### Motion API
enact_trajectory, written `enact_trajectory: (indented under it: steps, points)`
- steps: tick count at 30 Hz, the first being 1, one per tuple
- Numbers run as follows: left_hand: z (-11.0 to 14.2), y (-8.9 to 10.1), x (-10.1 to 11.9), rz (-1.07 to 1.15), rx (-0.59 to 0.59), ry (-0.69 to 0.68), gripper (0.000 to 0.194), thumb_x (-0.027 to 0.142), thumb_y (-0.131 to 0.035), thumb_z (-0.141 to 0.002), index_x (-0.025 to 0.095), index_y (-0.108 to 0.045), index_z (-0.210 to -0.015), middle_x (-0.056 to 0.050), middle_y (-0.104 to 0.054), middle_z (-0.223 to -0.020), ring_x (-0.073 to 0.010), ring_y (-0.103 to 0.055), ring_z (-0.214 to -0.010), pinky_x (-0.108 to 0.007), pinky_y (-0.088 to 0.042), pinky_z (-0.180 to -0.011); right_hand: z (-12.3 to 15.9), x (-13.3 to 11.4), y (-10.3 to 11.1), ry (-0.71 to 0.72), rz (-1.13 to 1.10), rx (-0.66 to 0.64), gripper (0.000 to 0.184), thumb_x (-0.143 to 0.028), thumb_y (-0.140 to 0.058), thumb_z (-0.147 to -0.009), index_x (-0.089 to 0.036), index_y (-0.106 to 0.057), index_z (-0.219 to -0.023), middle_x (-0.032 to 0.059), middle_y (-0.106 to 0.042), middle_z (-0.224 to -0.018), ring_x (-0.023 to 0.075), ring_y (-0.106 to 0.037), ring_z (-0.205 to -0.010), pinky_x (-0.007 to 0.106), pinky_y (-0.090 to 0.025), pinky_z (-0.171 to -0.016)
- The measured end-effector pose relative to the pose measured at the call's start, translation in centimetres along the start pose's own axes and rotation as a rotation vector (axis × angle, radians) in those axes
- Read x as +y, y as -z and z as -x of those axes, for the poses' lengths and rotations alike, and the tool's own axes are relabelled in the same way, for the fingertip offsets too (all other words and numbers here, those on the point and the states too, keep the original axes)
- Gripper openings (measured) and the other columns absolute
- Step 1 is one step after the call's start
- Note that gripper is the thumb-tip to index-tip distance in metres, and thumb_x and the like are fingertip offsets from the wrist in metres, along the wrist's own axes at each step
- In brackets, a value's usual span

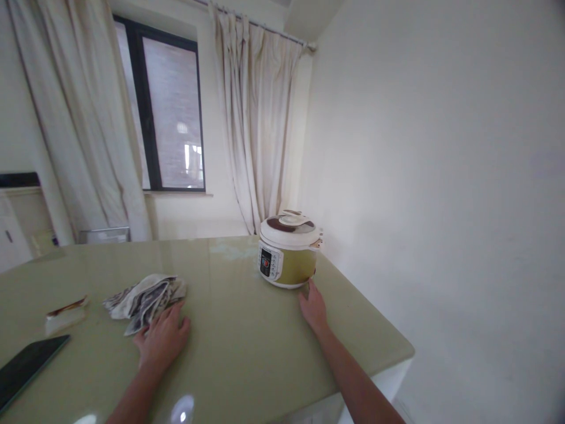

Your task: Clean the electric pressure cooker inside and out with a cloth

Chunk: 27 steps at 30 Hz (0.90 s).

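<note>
A rumpled grey-and-white patterned cloth (148, 297) lies on the table's left half. My left hand (164, 337) rests at its near edge, fingers loosely spread and touching the fabric, thumb apart. On the far right of the table stands a rice cooker (296, 266), a white and olive-green electric pot with its lid closed and a dark control panel facing left. At its lower right side is my right hand (314, 307), thumb and fingers apart, fingertips close to the base. Whether those fingertips touch the cooker I cannot tell.
The glossy green table (238, 353) has a rounded corner at right, beside a white wall (432, 176). At left lie a dark flat tablet-like object (30, 365) and a small clear packet with a brown edge (66, 316). Curtains (260, 118) hang behind by a window (172, 112).
</note>
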<state>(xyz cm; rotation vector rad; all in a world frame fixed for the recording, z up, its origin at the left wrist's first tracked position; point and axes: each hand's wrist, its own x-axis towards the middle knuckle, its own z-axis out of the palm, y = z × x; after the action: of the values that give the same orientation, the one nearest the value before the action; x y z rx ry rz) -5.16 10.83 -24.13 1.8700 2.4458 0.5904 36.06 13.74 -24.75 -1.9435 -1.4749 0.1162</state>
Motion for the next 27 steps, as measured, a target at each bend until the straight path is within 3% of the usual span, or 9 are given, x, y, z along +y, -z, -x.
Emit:
enact_trajectory:
  steps: [4, 11, 16, 27]
  points:
    - [0.1, 0.4, 0.1, 0.050, 0.000, 0.042, 0.056, 0.037, -0.034, -0.101, 0.020, -0.056, -0.149, -0.014, -0.058, -0.156, -0.0375, -0.052, -0.142, -0.062, -0.036, -0.113, 0.1, -0.3, 0.3, -0.014, -0.039, -0.026, 0.066, -0.022, -0.051, -0.095, -0.008, -0.046, -0.159, 0.0178, -0.055, -0.157, 0.0286, -0.056, -0.143, 0.039, -0.043, -0.120]
    - [0.3, 1.2, 0.3, 0.187, 0.123, 0.148, 0.061, 0.042, -0.030, -0.100, 0.013, -0.052, -0.150, -0.022, -0.059, -0.152, -0.0404, -0.056, -0.135, -0.064, -0.040, -0.108, 0.2, -0.3, 0.2, -0.013, -0.038, -0.027, 0.067, -0.022, -0.050, -0.095, -0.008, -0.043, -0.160, 0.0174, -0.055, -0.157, 0.0290, -0.056, -0.143, 0.039, -0.042, -0.120]
    - [0.1, 1.1, 0.0, 0.188, 0.105, 0.154, 0.061, 0.044, -0.028, -0.101, 0.014, -0.052, -0.147, -0.023, -0.060, -0.149, -0.0438, -0.056, -0.134, -0.069, -0.039, -0.107, 0.1, -0.2, 0.2, -0.017, -0.054, -0.020, 0.065, -0.021, -0.050, -0.095, -0.007, -0.046, -0.159, 0.0179, -0.056, -0.157, 0.0291, -0.057, -0.142, 0.039, -0.043, -0.119]
    - [-0.4, 0.6, -0.6, 0.156, 0.004, 0.145, 0.059, 0.045, -0.029, -0.099, 0.019, -0.058, -0.144, -0.018, -0.064, -0.146, -0.0398, -0.058, -0.135, -0.063, -0.043, -0.108, 0.1, -0.1, 0.1, -0.026, -0.046, -0.022, 0.065, -0.020, -0.049, -0.095, -0.007, -0.047, -0.158, 0.0178, -0.056, -0.156, 0.0275, -0.057, -0.142, 0.036, -0.041, -0.121]
